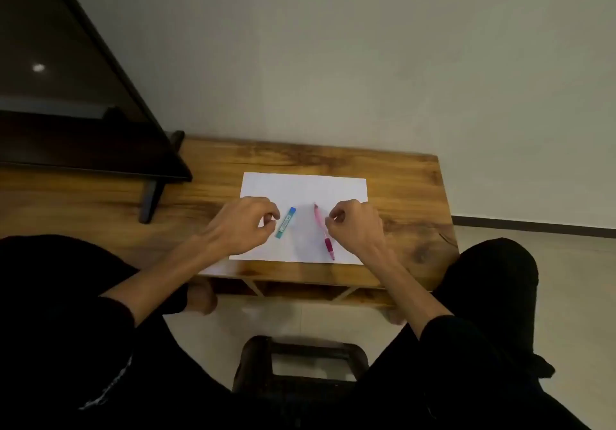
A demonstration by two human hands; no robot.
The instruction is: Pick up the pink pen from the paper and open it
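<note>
1. White sheet of paper (301,189) lies flat on the brown wooden bench (406,189), its long side across the view.
2. Left hand (240,226) hovers over the sheet's left part, grip curled together on nothing visible; right hand (355,226) likewise at the right.
3. Pink plastic pen (322,231) lies just left of the right hand, its long axis running near to far.
4. Teal-and-blue lead case (286,222) lies just right of the left fingertips, tilted.
</note>
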